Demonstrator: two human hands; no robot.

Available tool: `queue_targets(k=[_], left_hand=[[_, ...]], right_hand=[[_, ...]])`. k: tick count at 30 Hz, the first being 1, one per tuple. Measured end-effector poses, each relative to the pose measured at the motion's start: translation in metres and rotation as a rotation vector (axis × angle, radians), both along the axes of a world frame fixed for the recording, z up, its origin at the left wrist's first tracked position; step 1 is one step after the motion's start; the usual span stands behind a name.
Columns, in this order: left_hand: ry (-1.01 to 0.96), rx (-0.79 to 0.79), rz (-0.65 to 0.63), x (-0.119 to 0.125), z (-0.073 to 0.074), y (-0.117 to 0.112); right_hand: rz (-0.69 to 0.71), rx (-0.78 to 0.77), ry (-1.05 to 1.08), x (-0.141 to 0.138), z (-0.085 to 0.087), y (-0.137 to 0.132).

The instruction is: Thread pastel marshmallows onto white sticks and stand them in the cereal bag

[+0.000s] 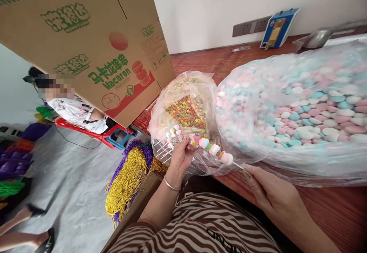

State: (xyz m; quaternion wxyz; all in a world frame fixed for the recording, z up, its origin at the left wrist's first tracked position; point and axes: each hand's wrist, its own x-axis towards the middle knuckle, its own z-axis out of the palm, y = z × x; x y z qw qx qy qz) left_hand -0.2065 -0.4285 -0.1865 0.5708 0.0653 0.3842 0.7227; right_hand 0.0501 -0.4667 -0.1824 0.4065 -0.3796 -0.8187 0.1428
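My right hand [271, 190] is closed on the bare stick end of a marshmallow skewer [213, 149]. The skewer slants up to the left, threaded with pink, white and blue marshmallows and small coloured rings. At its far end my left hand [182, 155] pinches, thumb against fingers; exactly what lies between the fingertips is partly hidden. Beneath is a clear plastic bag of small coloured rings [186, 111]. Several finished skewers [174, 131] lie on that bag, their white sticks [163, 153] pointing down-left. Right of it lies a large clear bag of pastel marshmallows [309, 119].
A tall cardboard box [94, 27] stands at the left on the reddish wooden table [338, 207]. By the wall sockets [249, 27] is a blue device [279, 29]. Gold and purple bead strings [129, 182] hang left of me. Another person [77, 111] sits behind the box.
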Motion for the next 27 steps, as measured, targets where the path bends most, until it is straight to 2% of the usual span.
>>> queue_targets(k=[4, 7, 13, 15, 23, 27], left_hand=[[0.037, 0.027, -0.020, 0.003, 0.001, -0.001], [0.071, 0.005, -0.017, 0.006, 0.003, -0.002], [0.112, 0.013, -0.040, 0.012, 0.005, 0.001], [0.128, 0.011, -0.057, 0.015, 0.007, 0.002], [0.219, -0.020, -0.101, 0.022, 0.011, 0.006], [0.248, -0.026, -0.114, 0.024, 0.011, 0.006]], right_hand=[[-0.011, 0.072, -0.078, 0.008, 0.000, -0.005], [-0.013, 0.071, -0.073, 0.010, 0.004, -0.007], [0.024, -0.221, 0.044, 0.010, 0.015, -0.013], [0.016, -0.245, 0.057, 0.009, 0.018, -0.016], [-0.104, -0.040, 0.008, 0.005, 0.013, -0.017], [-0.156, 0.012, -0.009, 0.004, 0.009, -0.017]])
